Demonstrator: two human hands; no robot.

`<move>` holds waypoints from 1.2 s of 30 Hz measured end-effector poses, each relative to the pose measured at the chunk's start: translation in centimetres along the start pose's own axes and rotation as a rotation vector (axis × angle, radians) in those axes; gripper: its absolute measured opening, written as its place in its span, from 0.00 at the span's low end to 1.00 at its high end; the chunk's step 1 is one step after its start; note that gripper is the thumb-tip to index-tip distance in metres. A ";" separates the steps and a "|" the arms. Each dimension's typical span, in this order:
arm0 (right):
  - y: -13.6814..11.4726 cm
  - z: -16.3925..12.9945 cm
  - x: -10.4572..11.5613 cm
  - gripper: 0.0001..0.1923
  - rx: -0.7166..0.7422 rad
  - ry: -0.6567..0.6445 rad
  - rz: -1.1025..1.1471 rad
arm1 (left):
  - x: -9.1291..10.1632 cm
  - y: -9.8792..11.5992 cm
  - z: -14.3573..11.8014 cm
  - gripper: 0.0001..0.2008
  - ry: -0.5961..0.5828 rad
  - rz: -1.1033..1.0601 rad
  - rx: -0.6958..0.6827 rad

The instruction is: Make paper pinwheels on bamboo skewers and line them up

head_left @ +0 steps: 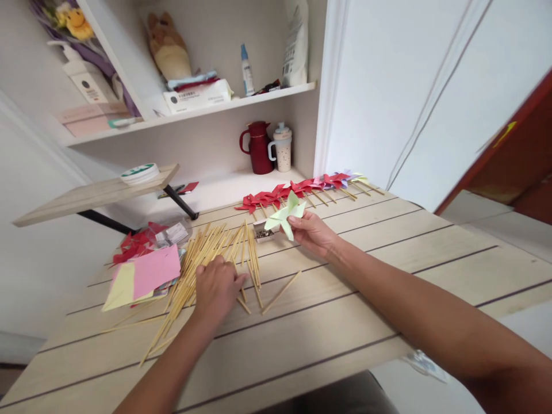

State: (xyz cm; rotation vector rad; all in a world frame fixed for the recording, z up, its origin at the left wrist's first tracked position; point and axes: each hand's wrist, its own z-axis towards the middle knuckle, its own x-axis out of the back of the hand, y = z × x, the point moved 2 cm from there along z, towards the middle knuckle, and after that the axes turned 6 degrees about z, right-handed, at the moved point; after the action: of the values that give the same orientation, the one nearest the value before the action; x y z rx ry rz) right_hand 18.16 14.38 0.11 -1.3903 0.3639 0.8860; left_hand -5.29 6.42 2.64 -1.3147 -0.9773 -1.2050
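Note:
My right hand [311, 232] is closed on a pale green paper pinwheel [282, 218], pinching it near its middle above the table. Over the pile of thin wooden sticks [202, 253] lies my left hand [219, 290], fingers curled down and thumb out to the side; its fingertips are hidden, so what they grip cannot be made out. Just behind the pinwheel stands a small open box [263, 233] of tiny metal pieces. One loose stick [281, 292] lies apart, to the right of my left hand.
Finished pinwheels on sticks [302, 188], red, purple and yellow, line the table's back edge. Pink and yellow paper sheets [157, 270] and red paper pieces [135, 244] lie left. A small raised shelf [99, 195] holds a tape roll [140, 173]. Behind stand a red jug [260, 148] and a cup [282, 150].

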 end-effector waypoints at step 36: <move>0.0 -0.7 -1.8 0.16 -0.026 -0.029 0.133 | 0.1 -1.1 0.7 0.09 0.147 -0.142 0.123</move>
State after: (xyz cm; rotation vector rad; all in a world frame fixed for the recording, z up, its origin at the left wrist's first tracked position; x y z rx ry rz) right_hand 17.23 13.16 1.23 -1.3880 0.4284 1.0219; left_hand -6.30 7.20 2.93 -1.0596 -1.0347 -1.3085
